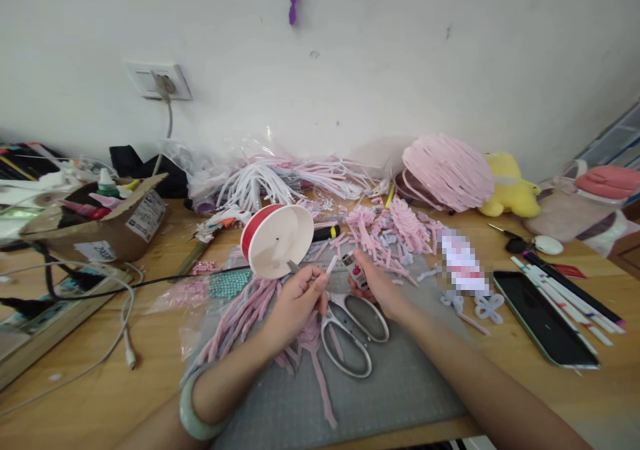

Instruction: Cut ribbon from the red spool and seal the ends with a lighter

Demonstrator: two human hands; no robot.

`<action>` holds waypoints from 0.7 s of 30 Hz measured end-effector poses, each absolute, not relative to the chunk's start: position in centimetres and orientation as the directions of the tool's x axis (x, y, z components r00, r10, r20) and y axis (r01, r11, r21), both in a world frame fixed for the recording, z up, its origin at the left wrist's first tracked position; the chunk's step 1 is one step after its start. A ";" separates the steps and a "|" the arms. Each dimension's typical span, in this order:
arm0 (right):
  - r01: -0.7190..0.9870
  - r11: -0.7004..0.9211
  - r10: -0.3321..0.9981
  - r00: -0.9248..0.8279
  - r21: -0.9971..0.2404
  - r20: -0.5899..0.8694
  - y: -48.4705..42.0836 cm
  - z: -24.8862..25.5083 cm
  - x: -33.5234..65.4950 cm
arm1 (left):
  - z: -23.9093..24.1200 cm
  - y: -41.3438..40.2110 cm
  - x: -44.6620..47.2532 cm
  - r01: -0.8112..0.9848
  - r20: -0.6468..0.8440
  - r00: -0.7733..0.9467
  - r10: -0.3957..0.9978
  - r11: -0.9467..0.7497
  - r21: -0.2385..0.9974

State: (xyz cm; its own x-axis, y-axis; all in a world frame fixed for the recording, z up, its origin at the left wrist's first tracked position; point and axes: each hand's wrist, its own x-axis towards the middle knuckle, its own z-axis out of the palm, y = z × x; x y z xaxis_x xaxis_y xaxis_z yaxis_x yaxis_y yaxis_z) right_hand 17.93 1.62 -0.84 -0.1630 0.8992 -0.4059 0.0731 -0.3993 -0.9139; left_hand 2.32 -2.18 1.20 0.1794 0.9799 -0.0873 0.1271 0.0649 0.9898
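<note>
Nearest the camera: both forearms [465, 357], pale bangle [193, 413] on the left one. White strip [331, 264] is just beyond the handles of the scissors [351, 333], tilted, lower end pinched in thumb and fingers of the left hand [300, 300]; pinch closed, upper tip free. Lighter [357, 273] is beyond the same handles, right of the strip, wrapped in the right hand [383, 287], its metal top showing; no flame visible, thumb contact can't tell. Strip and lighter look apart. Step, my read: strip tip being lined up with the lighter. Next move would call for a steady pinch, and fingertips clear of the metal top. Grey mat [410, 377] under the scissors; pink fuzzy wires [245, 320] to their left; red-and-white spool [280, 240] near their blade tip. Farther from scissors: phone [543, 317] right, pink bundle [447, 173] beyond right, cardboard box [100, 220] far left.
</note>
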 end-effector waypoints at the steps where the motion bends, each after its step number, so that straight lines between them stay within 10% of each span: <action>1: 0.078 -0.425 0.886 -0.170 -0.902 -0.432 1.4 -0.7 17.8 | 1.2 -2.2 2.3 0.123 -0.087 0.177 0.980 0.065 0.990; 21: 0.008 -0.421 0.895 -0.157 -0.907 -0.417 3.5 0.3 15.4 | 1.0 -2.0 2.1 0.084 -0.066 0.119 0.991 0.057 0.995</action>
